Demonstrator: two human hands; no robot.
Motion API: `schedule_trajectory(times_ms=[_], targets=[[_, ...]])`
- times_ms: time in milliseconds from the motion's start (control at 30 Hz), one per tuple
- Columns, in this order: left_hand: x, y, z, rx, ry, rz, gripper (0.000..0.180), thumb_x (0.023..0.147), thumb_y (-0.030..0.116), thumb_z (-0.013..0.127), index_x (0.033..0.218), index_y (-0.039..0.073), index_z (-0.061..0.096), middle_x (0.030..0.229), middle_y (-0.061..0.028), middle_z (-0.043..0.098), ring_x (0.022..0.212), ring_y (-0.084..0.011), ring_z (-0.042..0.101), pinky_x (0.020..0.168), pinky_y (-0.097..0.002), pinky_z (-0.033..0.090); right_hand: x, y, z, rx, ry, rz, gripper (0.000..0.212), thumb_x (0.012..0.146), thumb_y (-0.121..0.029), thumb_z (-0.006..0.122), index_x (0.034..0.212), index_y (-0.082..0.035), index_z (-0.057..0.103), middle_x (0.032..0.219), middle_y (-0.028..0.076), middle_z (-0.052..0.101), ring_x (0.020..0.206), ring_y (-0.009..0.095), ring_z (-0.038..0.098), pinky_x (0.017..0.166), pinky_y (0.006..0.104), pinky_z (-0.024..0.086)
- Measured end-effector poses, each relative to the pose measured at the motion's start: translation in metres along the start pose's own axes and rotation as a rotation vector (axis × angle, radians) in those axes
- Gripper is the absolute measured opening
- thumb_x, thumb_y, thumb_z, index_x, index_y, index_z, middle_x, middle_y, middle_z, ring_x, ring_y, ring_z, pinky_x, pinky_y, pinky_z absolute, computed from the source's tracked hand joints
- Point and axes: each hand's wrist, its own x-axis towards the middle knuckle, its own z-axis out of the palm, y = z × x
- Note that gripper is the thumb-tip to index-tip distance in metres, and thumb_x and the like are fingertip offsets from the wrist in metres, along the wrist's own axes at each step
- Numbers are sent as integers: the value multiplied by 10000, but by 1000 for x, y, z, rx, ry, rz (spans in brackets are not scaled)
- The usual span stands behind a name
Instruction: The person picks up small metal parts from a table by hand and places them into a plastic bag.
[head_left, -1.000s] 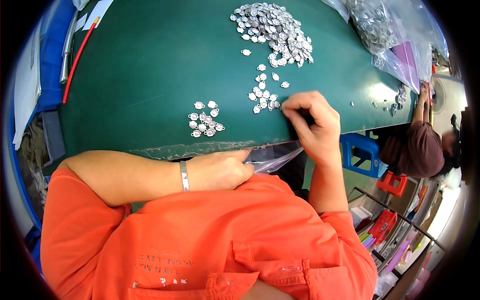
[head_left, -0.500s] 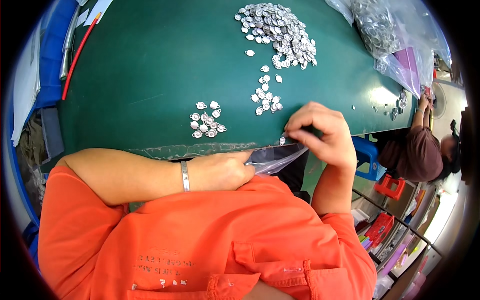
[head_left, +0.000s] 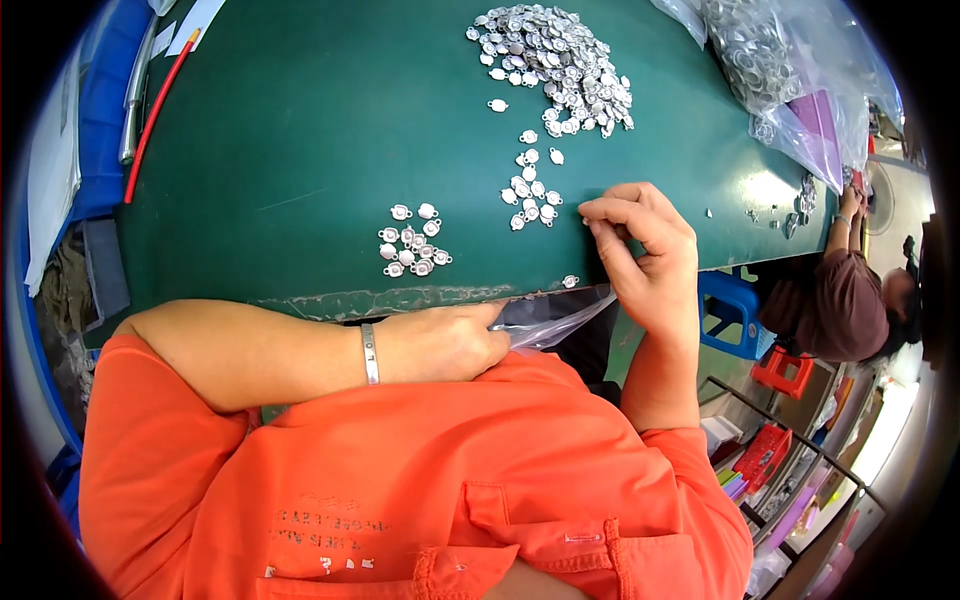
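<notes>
L hand [head_left: 455, 342]: half-curled at near edge of table [head_left: 280, 120], by clear bag [head_left: 558, 322]; looks like it's got the plastic, but fingertips are hidden from me, can't confirm.
R hand [head_left: 645, 250]: thumb + forefinger nearly meeting, other fingers curled, just R of mid group [head_left: 530, 190]; maybe a tiny bit at the tips, too small for me to call.
Charms: silver, looped. Big pile [head_left: 555, 65] far side, mid group nearer, L cluster [head_left: 412, 242] well apart, lone charm [head_left: 570, 282] by near edge.
Risk: I'd watch the lone charm; a brush from R hand or a tug on the bag could send it over the edge. Careless sweep might also blur mid group into the pile, strays sit btwn.
In the way: L hand covers part of bag, so I can't see how wide its mouth is.
Around: red pencil [head_left: 158, 125] far L; parts bag [head_left: 765, 60] far R; blue stool [head_left: 735, 315] + co-worker [head_left: 840, 300] beyond R forearm.
</notes>
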Motion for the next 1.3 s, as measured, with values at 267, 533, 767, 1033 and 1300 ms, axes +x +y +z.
schedule_trajectory(times_ms=[267,533,767,1033,1300], targets=[[2,-6,3,102,169,159,150,812,86,538,777,-57,568,1010,-300,541,842,-365,634,693,-394,547,-7,6,-7,751,-12,493,102,883,63,597,967,68,655,815,108,681,719,135,665,646,233,549],[1,2,-9,-6,0,0,150,766,94,581,752,-55,584,1270,-385,462,1035,-422,598,844,-384,515,-8,9,-13,879,-251,428,91,876,44,620,955,51,663,828,88,683,743,131,666,650,223,531],[4,3,-7,-69,-102,-43,155,813,79,555,806,-75,569,1360,-378,392,1085,-450,573,875,-391,507,6,-4,17,59,11,-101,147,778,47,679,914,-8,686,803,102,626,725,242,617,636,318,488],[2,2,-7,-47,-76,-32,162,822,90,551,821,-70,574,1378,-376,374,1096,-444,573,889,-390,509,1,3,0,130,-57,-63,95,802,84,624,864,14,640,826,113,628,725,238,608,648,307,486],[3,3,-8,-49,-69,-49,150,820,86,554,822,-61,582,1367,-376,388,1114,-445,564,900,-392,503,4,2,15,-70,6,-185,139,756,47,681,876,-11,640,834,105,589,763,278,586,677,350,484]])
